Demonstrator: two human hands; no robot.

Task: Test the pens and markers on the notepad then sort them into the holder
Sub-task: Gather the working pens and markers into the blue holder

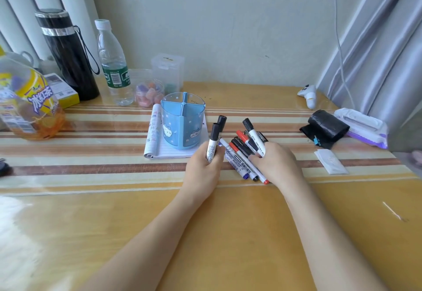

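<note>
The left hand (204, 167) grips two markers (213, 142) nearly upright, caps up, beside the holder (182, 128) on the notepad (157, 151), and the right hand (275, 164) pinches one marker (254, 136), cap tilted up-left, over the diagonal pile (242, 165) on the striped table (228, 222) by a pale wall (228, 28).

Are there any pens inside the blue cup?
No, the blue holder looks empty inside; the left hand grips two markers, the right hand holds another marker, and a marker pile lies on the table.
</note>
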